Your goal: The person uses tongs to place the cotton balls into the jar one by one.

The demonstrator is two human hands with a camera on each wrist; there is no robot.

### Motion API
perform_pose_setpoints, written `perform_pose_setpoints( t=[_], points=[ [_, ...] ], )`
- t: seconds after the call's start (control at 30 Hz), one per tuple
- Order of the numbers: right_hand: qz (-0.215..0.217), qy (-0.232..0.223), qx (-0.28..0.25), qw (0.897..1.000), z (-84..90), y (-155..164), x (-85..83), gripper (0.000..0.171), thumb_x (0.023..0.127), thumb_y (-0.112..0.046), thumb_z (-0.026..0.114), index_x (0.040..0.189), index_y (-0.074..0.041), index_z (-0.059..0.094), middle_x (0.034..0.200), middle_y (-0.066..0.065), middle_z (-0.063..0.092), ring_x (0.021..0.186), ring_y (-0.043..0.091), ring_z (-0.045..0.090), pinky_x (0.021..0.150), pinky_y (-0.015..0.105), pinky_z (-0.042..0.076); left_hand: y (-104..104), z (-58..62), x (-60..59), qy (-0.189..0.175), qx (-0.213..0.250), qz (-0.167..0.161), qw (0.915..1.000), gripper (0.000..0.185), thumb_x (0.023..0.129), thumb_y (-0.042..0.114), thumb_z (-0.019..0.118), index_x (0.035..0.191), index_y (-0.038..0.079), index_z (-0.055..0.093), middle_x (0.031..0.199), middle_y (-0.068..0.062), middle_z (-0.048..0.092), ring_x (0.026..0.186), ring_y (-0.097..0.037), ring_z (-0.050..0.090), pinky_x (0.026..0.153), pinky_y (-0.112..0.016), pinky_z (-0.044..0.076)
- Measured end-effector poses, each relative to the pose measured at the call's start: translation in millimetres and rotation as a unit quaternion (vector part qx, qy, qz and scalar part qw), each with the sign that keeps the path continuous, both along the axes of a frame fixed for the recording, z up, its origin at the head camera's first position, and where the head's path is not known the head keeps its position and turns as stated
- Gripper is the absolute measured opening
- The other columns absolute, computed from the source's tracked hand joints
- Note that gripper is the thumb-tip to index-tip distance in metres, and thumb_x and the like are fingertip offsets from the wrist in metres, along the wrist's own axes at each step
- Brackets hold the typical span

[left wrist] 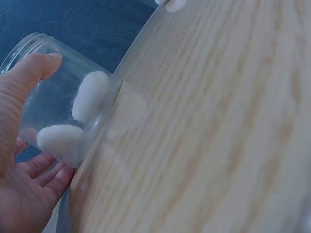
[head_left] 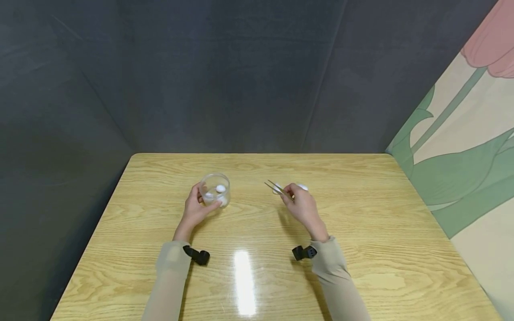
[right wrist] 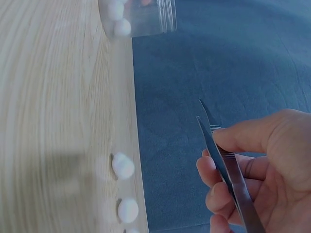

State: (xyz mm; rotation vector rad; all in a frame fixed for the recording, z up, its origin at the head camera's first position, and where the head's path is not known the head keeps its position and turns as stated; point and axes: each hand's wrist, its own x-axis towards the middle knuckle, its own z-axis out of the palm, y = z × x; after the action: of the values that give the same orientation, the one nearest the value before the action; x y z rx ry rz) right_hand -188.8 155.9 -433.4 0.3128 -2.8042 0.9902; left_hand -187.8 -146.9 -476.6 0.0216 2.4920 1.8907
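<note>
- The left hand [head_left: 195,208] curls its thumb and fingers round a small clear plastic jar [head_left: 216,189] with a threaded open mouth, which stands on the pale wood-grain table [head_left: 361,249] left of its middle, well back from the near edge.
- Judged by look, the jar is light, rigid and smooth-walled, so a wrap round the side wall as here suits it; a hard squeeze could flex it.
- Two small white cotton balls [left wrist: 90,96] lie inside the jar, one above the other in the left wrist view.
- The right hand [head_left: 304,207] pinches a pair of slim metal tweezers [right wrist: 221,160] between thumb and fingers near mid-length; the tips stand slightly apart and carry nothing.
- The tweezers look stiff and springy, with fine points; held mid-shaft they close with light pressure.
- Loose white cotton balls [right wrist: 122,166] lie on the table right of its middle, just beyond the right hand: two show whole in the right wrist view, with a sliver of a possible third at the frame's bottom edge.
- They look soft, very light and compressible, likely to snag on the points; a gentle nip across the middle should do.
- Count: one jar, one pair of tweezers, two balls inside, at least two outside.
</note>
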Motion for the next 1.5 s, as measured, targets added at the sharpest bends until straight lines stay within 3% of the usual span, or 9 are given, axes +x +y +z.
perform_pose_setpoints(
  t=[0.17, 0.33, 0.57, 0.67, 0.77, 0.87, 1.1, 1.17, 1.5],
  points=[
    [-0.004, 0.008, 0.005, 1.000, -2.0, 5, -1.3, 0.012, 0.087, -0.008, 0.065, 0.095, 0.001, 0.063, 0.084, 0.012, 0.064, 0.055, 0.014, 0.044, 0.049, 0.028, 0.036, 1, 4.5, 2.9, 0.004, 0.000, 0.000, 1.0000, 0.079, 0.081, 0.005, 0.072, 0.143, -0.003, 0.024, 0.134, -0.027, 0.038, 0.115, -0.037, 0.042, 0.097, -0.049, 0.035],
    [-0.016, 0.003, 0.017, 1.000, -3.9, 11, -1.5, 0.012, 0.086, -0.009, 0.065, 0.095, -0.001, 0.064, 0.085, 0.012, 0.065, 0.055, 0.014, 0.044, 0.050, 0.029, 0.035, -1, -0.8, 0.1, -0.002, 0.003, -0.003, 1.0000, 0.082, 0.081, 0.006, 0.073, 0.144, -0.002, 0.022, 0.137, -0.027, 0.036, 0.117, -0.037, 0.041, 0.099, -0.049, 0.034],
    [-0.017, -0.006, 0.016, 1.000, -3.4, 17, -0.1, 0.013, 0.087, -0.009, 0.064, 0.095, 0.001, 0.063, 0.084, 0.012, 0.065, 0.053, 0.013, 0.044, 0.049, 0.028, 0.035, -8, -32.3, -16.1, -0.004, 0.007, 0.005, 1.0000, 0.087, 0.078, 0.012, 0.077, 0.146, 0.005, 0.023, 0.138, -0.022, 0.037, 0.118, -0.034, 0.042, 0.098, -0.047, 0.036],
    [-0.017, -0.008, 0.013, 1.000, -3.3, 19, 0.5, 0.013, 0.088, -0.009, 0.064, 0.095, 0.001, 0.063, 0.082, 0.012, 0.064, 0.052, 0.013, 0.043, 0.047, 0.027, 0.034, -8, -35.5, -17.1, 0.000, -0.002, 0.008, 1.0000, 0.088, 0.078, 0.015, 0.078, 0.146, 0.006, 0.024, 0.137, -0.020, 0.038, 0.116, -0.032, 0.043, 0.096, -0.045, 0.037],
    [-0.018, -0.009, 0.014, 1.000, -4.2, 22, 1.0, 0.012, 0.088, -0.009, 0.064, 0.094, 0.001, 0.062, 0.081, 0.011, 0.064, 0.051, 0.012, 0.042, 0.046, 0.027, 0.033, -7, -32.5, -16.1, 0.000, 0.003, 0.008, 1.0000, 0.087, 0.077, 0.014, 0.078, 0.145, 0.005, 0.025, 0.136, -0.022, 0.039, 0.116, -0.033, 0.043, 0.096, -0.046, 0.037],
    [-0.021, -0.009, 0.013, 1.000, -5.8, 24, 1.1, 0.012, 0.087, -0.009, 0.064, 0.094, 0.001, 0.062, 0.081, 0.011, 0.064, 0.051, 0.012, 0.042, 0.046, 0.026, 0.033, -4, -18.2, -9.8, -0.006, 0.002, 0.005, 1.0000, 0.084, 0.079, 0.009, 0.076, 0.145, 0.001, 0.024, 0.136, -0.025, 0.038, 0.116, -0.036, 0.041, 0.097, -0.048, 0.036],
    [-0.026, -0.011, 0.013, 1.000, -7.8, 29, 0.8, 0.013, 0.087, -0.009, 0.064, 0.095, 0.001, 0.063, 0.084, 0.012, 0.065, 0.053, 0.014, 0.043, 0.048, 0.028, 0.034, -2, -7.9, -3.3, 0.010, -0.008, 0.002, 0.9999, 0.082, 0.080, 0.011, 0.075, 0.144, -0.001, 0.025, 0.134, -0.027, 0.039, 0.114, -0.037, 0.043, 0.094, -0.047, 0.038],
    [-0.027, -0.012, 0.015, 0.999, -8.7, 30, 1.0, 0.013, 0.087, -0.009, 0.064, 0.095, 0.001, 0.063, 0.085, 0.012, 0.065, 0.054, 0.014, 0.044, 0.049, 0.028, 0.034, 1, 2.5, 1.4, 0.004, 0.000, 0.001, 1.0000, 0.081, 0.080, 0.005, 0.073, 0.143, -0.003, 0.024, 0.134, -0.029, 0.037, 0.115, -0.039, 0.042, 0.096, -0.050, 0.036],
    [-0.029, -0.017, 0.018, 0.999, -12.0, 40, 2.8, 0.016, 0.088, -0.009, 0.063, 0.099, 0.003, 0.063, 0.086, 0.015, 0.065, 0.049, 0.011, 0.040, 0.045, 0.026, 0.033, 1, 2.8, 2.5, 0.008, 0.000, 0.001, 1.0000, 0.080, 0.080, 0.006, 0.073, 0.143, -0.004, 0.024, 0.134, -0.029, 0.038, 0.114, -0.039, 0.043, 0.095, -0.050, 0.037]
  ],
)
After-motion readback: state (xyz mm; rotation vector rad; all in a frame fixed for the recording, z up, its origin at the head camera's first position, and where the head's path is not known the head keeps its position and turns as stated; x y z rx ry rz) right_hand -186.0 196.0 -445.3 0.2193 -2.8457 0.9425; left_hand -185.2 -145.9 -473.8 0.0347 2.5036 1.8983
